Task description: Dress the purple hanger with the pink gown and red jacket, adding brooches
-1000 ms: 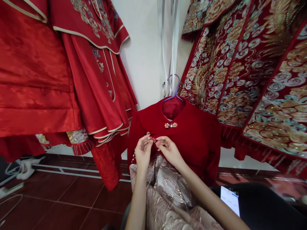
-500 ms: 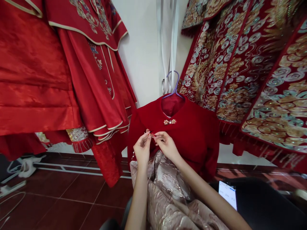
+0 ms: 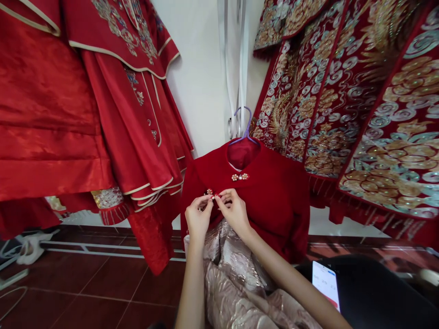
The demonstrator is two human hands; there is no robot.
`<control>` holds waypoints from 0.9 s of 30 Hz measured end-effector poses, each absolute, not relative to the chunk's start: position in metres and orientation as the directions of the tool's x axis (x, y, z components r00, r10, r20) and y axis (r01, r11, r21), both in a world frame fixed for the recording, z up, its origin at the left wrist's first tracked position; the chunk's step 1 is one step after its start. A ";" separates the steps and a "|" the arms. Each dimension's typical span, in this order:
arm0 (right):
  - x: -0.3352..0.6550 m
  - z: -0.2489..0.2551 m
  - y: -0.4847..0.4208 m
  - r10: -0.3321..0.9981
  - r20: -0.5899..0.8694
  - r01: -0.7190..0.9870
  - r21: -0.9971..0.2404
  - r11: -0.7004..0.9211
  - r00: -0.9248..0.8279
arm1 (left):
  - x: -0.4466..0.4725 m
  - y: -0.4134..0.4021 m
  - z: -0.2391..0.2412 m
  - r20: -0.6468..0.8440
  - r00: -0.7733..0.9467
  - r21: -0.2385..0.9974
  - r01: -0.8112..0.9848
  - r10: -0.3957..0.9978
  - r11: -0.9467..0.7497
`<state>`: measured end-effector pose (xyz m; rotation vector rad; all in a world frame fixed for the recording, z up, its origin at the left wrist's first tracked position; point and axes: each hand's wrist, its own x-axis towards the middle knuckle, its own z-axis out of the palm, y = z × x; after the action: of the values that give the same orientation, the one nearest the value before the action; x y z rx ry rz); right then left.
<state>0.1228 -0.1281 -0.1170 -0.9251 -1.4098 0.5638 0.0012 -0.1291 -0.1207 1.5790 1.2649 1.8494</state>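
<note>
A dark red jacket (image 3: 274,196) hangs in front of me on a purple hanger (image 3: 247,128). At its collar a flower-shaped, pearl-like clasp (image 3: 239,177) is joined across the opening. Lower on the front edge, my left hand (image 3: 198,218) and my right hand (image 3: 236,212) meet fingertip to fingertip. Both pinch a small jewelled clasp (image 3: 213,197) on the jacket, mostly covered by the fingers. Just above my left fingertips shows another flower ornament (image 3: 209,191). Shiny pinkish-silver brocade fabric (image 3: 236,262) bunches beneath my wrists.
Red garments with pale piping (image 3: 120,114) hang at the left. A heavily embroidered red garment (image 3: 343,105) hangs at the right. A lit phone (image 3: 325,283) lies on a black seat (image 3: 373,283) at lower right. Pale shoes (image 3: 32,249) rest low at the left.
The fingertips of both hands have drawn closer together at the clasp. The whole view has shifted slightly, so the jacket sits a little lower and further left.
</note>
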 end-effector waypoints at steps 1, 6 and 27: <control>0.123 -0.116 -0.127 0.805 0.581 0.199 -0.809 0.554 0.120 | -0.002 -0.127 -0.118 0.574 -0.259 0.816 0.259 0.777 -0.517; 0.136 -0.105 -0.126 0.867 0.496 0.244 -0.837 0.490 -0.042 | -0.023 -0.127 -0.096 0.502 0.081 0.825 0.252 0.861 -0.505; 0.198 -0.168 -0.177 0.938 0.328 0.259 -0.902 0.346 -0.113 | -0.064 -0.163 -0.138 0.313 0.183 0.867 0.347 0.932 -0.359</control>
<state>0.1977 -0.1775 -0.1676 -1.1029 -1.6040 0.8466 -0.0638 -0.1629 -0.1383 1.8169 1.2036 1.1606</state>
